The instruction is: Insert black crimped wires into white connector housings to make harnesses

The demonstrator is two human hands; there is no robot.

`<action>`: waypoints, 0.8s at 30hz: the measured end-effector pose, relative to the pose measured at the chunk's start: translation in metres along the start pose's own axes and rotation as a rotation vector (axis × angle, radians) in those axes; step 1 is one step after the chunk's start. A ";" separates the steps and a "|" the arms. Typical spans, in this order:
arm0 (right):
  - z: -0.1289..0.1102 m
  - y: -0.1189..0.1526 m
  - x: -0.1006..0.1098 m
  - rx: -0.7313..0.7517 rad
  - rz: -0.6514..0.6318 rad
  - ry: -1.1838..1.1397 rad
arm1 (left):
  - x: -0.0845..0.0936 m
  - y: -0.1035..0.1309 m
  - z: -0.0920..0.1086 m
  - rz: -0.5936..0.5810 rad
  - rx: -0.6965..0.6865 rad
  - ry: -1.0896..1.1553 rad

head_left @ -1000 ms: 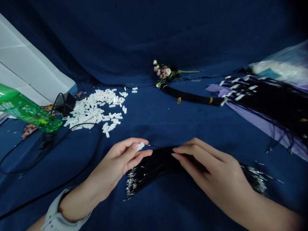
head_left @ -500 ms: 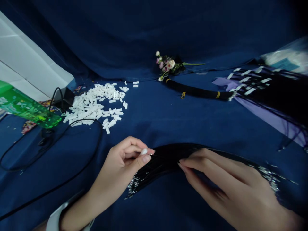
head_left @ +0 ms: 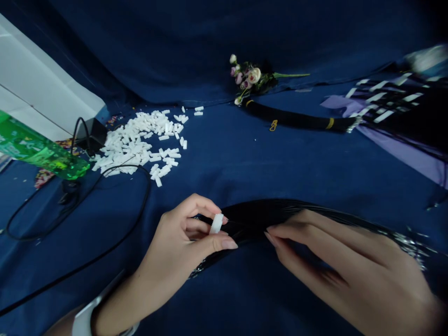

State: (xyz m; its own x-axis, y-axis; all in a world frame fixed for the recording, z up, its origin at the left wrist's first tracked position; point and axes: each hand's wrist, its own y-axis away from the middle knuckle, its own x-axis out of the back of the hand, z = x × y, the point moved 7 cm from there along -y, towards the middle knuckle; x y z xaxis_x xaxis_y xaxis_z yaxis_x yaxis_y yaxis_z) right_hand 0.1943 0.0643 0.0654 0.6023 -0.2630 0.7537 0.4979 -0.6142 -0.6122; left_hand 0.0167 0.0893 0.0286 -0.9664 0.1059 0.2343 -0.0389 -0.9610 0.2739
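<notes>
My left hand (head_left: pixel 178 245) holds a small white ribbed piece (head_left: pixel 216 224) among its thumb and fingers, with the ridged face showing. Opposite it, the thumb and forefinger of my right hand (head_left: pixel 350 266) are pinched together. A thin black cord seems to run from that pinch towards the white piece, though it is hard to make out against the dark bundle behind. Beneath both hands lies a curved bundle of black cords (head_left: pixel 259 210) with silvery ends (head_left: pixel 413 249); my left hand hides most of the ends on its side.
A heap of white pieces (head_left: pixel 129 144) lies at the left, beside a green bottle (head_left: pixel 45 149) and a looping black cable (head_left: pixel 147 186). Farther back are artificial flowers (head_left: pixel 250 77), a tied black bundle (head_left: pixel 294 116) and, at right, cords with white pieces on purple material (head_left: pixel 339 105).
The white piece has turned and now shows its ribbed face, while my left thumb has slid to the right. The view has tipped slightly, shifting the background up. My right hand keeps its pinch.
</notes>
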 end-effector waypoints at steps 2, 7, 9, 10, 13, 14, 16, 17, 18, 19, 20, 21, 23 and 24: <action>0.000 -0.001 -0.001 0.006 -0.004 -0.004 | 0.000 0.000 -0.001 0.004 0.002 -0.008; 0.003 -0.003 -0.002 -0.016 -0.013 -0.017 | 0.000 0.002 -0.001 -0.010 0.012 -0.003; 0.003 -0.004 -0.003 -0.021 -0.019 -0.031 | 0.000 0.002 -0.001 -0.013 0.013 -0.003; 0.003 -0.004 -0.003 -0.022 -0.021 -0.036 | 0.000 0.003 -0.001 -0.014 0.015 -0.003; 0.003 -0.006 -0.003 -0.018 -0.018 -0.044 | -0.001 0.003 0.000 -0.021 -0.001 0.011; 0.003 -0.006 -0.003 -0.016 -0.018 -0.046 | -0.001 0.003 0.000 -0.024 -0.008 0.018; 0.003 -0.005 -0.003 -0.014 -0.023 -0.045 | -0.001 0.003 0.001 -0.025 -0.018 0.031; 0.003 -0.005 -0.004 -0.011 -0.027 -0.045 | -0.001 0.003 0.001 -0.024 -0.019 0.036; 0.003 -0.004 -0.003 -0.010 -0.025 -0.046 | -0.001 0.003 0.001 -0.024 -0.016 0.038; 0.003 -0.003 -0.003 -0.009 -0.024 -0.051 | -0.001 0.003 0.001 -0.023 -0.011 0.036; 0.003 -0.003 -0.003 -0.010 -0.022 -0.054 | -0.001 0.003 0.000 -0.021 -0.007 0.033; 0.003 -0.002 -0.004 -0.014 -0.024 -0.058 | -0.002 0.003 0.000 -0.021 -0.003 0.029; 0.004 -0.002 -0.004 -0.023 -0.028 -0.064 | -0.002 0.003 0.000 -0.022 0.003 0.019; 0.004 -0.003 -0.004 -0.024 -0.033 -0.063 | -0.003 0.003 -0.001 -0.024 0.007 0.015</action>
State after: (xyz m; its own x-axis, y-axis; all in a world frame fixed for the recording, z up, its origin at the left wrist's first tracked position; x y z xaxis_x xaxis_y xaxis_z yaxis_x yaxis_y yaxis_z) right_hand 0.1925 0.0697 0.0628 0.6242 -0.1952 0.7565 0.5035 -0.6399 -0.5805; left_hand 0.0190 0.0859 0.0283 -0.9688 0.1253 0.2139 -0.0605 -0.9562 0.2862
